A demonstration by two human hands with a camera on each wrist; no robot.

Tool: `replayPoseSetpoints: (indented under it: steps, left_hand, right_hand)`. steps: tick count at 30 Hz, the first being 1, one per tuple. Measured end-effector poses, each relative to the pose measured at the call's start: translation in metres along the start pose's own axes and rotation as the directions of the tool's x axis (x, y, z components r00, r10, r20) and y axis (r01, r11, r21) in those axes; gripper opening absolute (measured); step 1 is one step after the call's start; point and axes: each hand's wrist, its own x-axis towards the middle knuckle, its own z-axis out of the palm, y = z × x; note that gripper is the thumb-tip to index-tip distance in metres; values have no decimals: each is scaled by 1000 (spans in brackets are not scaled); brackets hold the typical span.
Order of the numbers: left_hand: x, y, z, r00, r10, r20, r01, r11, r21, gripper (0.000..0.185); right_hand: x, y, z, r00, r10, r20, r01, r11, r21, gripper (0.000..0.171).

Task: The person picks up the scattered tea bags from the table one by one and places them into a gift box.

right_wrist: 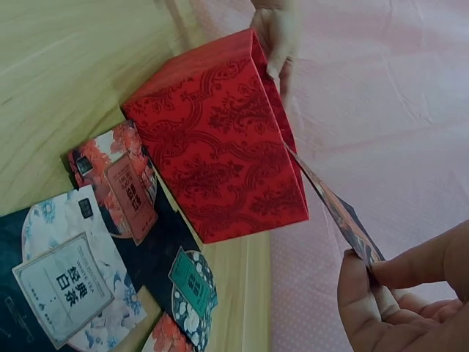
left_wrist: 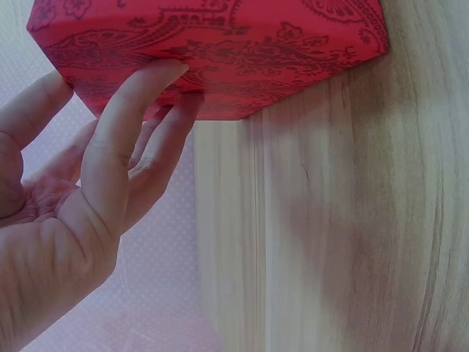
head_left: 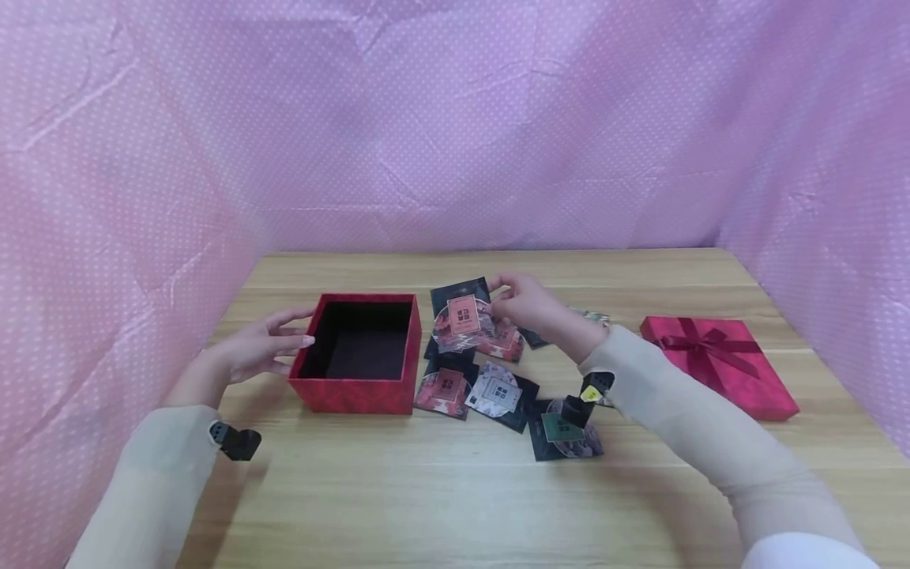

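A pink cloth [head_left: 462, 134] with pale dots is seen behind and on both sides of a pale wood-grain table [head_left: 398, 498]. Two long light sleeves [head_left: 690, 427] are stretched in over the table from the near edge. On the table is set a red patterned box [head_left: 355, 397], open at the top, its dark inside shown; it is taken here as the clock's centre. At three o'clock, well apart, a red lid [head_left: 753, 383] is laid flat, crossed by a dark red ribbon [head_left: 711, 346] tied in a bow. At nine o'clock the box's outer wall is touched by the fingertips of the left hand [head_left: 265, 348], whose fingers are spread. Between two and three o'clock, a red-floral packet [head_left: 464, 314] is pinched between the thumb and fingers of the right hand [head_left: 524, 300] and held beside the box; whether more than one is pinched cannot be told. Between three and four o'clock, a pink-labelled packet [head_left: 446, 386], a white-labelled packet [head_left: 500, 393] and a green-labelled packet [head_left: 562, 427] are spread on the wood; others are partly hidden. On each wrist a small black camera [head_left: 239, 444] is worn.
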Motion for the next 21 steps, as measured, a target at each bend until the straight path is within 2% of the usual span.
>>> replayPoseSetpoints:
  steps: [12, 21]
  left_hand:
    - [2, 0, 2, 1000, 4, 5, -4, 1000, -6, 79]
    - [1, -4, 0, 1000, 8, -6, -8, 1000, -4, 78]
  right_hand:
    - [8, -18, 17, 1000, 14, 10, -14, 1000, -5, 32]
    - [17, -34, 43, 1000, -1, 16, 1, 1000, 16, 31]
